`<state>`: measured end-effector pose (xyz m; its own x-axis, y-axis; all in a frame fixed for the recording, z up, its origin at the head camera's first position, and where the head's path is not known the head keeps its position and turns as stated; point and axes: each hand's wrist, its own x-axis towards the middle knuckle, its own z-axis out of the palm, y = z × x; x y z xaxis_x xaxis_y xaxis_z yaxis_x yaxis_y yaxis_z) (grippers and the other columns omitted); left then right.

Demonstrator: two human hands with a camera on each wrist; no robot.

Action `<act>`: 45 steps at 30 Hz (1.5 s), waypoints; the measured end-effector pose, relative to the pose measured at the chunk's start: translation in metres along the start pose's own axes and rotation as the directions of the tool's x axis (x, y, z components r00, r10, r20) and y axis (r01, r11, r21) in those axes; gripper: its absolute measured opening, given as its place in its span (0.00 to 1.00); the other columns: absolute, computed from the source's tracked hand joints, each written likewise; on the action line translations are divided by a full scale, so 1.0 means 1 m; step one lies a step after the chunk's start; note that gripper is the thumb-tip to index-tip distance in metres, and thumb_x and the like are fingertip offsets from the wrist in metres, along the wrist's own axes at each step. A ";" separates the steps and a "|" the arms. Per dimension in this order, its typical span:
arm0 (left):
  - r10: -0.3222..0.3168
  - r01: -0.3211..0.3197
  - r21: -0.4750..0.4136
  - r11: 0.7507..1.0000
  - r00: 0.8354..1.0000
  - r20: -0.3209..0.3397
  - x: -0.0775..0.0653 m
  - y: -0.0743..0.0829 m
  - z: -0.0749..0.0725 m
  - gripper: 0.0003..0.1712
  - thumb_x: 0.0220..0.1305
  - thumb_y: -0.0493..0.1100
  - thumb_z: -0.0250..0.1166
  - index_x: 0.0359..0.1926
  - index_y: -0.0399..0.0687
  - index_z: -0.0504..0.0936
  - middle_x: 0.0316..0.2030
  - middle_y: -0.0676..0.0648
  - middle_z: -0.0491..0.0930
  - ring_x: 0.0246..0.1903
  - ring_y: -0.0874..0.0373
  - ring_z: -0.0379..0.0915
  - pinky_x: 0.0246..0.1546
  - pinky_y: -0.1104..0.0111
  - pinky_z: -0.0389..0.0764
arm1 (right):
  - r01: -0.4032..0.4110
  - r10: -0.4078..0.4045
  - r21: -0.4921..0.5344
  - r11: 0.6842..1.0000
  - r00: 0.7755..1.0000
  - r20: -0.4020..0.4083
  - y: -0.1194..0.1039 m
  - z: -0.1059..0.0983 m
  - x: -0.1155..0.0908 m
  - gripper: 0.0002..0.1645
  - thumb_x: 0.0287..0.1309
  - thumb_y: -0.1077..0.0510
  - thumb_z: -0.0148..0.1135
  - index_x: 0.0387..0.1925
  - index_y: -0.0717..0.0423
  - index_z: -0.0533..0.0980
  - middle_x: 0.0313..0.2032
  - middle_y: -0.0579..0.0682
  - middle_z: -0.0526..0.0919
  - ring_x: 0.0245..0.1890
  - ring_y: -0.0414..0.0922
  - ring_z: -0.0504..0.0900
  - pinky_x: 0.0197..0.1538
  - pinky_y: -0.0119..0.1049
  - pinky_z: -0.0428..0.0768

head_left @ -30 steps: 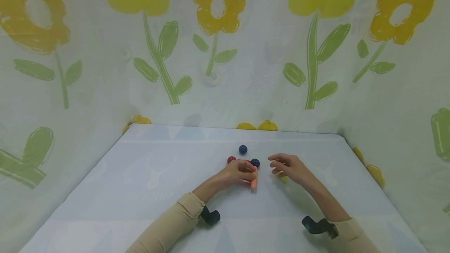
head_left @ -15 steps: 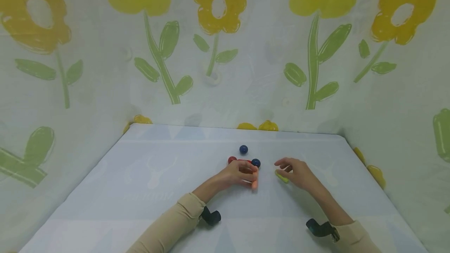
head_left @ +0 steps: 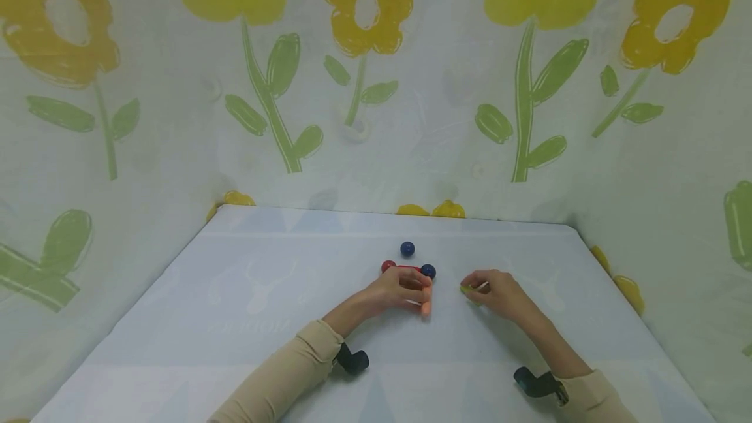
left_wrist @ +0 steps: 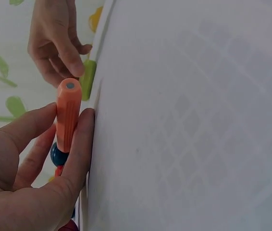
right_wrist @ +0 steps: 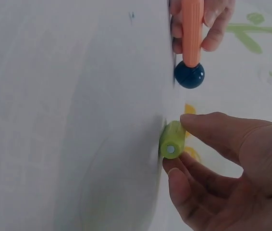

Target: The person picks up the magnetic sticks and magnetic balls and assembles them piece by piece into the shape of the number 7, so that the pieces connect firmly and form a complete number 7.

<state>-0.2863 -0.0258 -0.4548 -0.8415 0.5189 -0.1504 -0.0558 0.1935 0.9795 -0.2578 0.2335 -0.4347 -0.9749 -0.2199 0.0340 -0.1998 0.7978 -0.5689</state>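
Observation:
My left hand (head_left: pixel 390 289) grips an orange magnetic rod (left_wrist: pixel 68 115) between thumb and fingers. The rod's far end meets a dark blue ball (head_left: pixel 428 271), and its near end shows a round metal tip. Beyond the left hand, a red rod (head_left: pixel 409 268) runs from that ball toward a red ball (head_left: pixel 388 266), partly covered by the fingers. To the right, my right hand (head_left: pixel 501 294) pinches a yellow-green magnetic rod (right_wrist: pixel 173 138) lying at the tabletop, thumb on one side and fingertips on the other.
A second dark blue ball (head_left: pixel 407 249) sits farther back on the white table (head_left: pixel 282 318). Behind the table hangs a flower-patterned cloth (head_left: pixel 423 116), which also runs down both sides. A black wrist camera (head_left: pixel 352 361) is strapped to each forearm.
My right hand has moved slightly right and down to the yellow-green rod, and its fingers have closed in around it. The left hand keeps holding the orange rod in place.

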 end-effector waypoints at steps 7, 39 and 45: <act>-0.009 0.009 0.001 1.000 1.000 -0.004 0.001 -0.001 0.000 0.15 0.56 0.37 0.72 0.46 0.44 0.85 0.42 0.49 0.85 0.42 0.59 0.77 0.47 0.66 0.84 | -0.011 0.011 -0.016 1.000 1.000 0.015 0.002 0.001 0.000 0.10 0.57 0.62 0.67 0.42 0.53 0.84 0.40 0.51 0.87 0.37 0.44 0.84 0.41 0.40 0.84; 0.013 -0.012 -0.020 1.000 0.999 0.032 0.000 -0.001 -0.001 0.17 0.57 0.38 0.72 0.49 0.42 0.84 0.44 0.47 0.85 0.43 0.58 0.77 0.46 0.63 0.85 | -0.034 0.034 -0.017 0.999 0.999 -0.026 -0.002 0.003 -0.002 0.14 0.57 0.66 0.59 0.42 0.54 0.86 0.47 0.56 0.86 0.34 0.43 0.77 0.35 0.33 0.77; 0.018 -0.017 -0.032 0.999 0.999 0.033 0.001 -0.002 -0.001 0.17 0.57 0.37 0.72 0.49 0.41 0.84 0.44 0.46 0.85 0.43 0.59 0.78 0.47 0.63 0.84 | 0.024 -0.024 0.032 0.999 1.000 -0.001 -0.001 -0.001 -0.002 0.15 0.59 0.66 0.58 0.43 0.54 0.85 0.44 0.55 0.86 0.30 0.41 0.73 0.29 0.28 0.71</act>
<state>-0.2875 -0.0271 -0.4568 -0.8244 0.5492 -0.1371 -0.0584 0.1583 0.9857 -0.2555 0.2341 -0.4335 -0.9699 -0.2386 0.0483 -0.2200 0.7739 -0.5939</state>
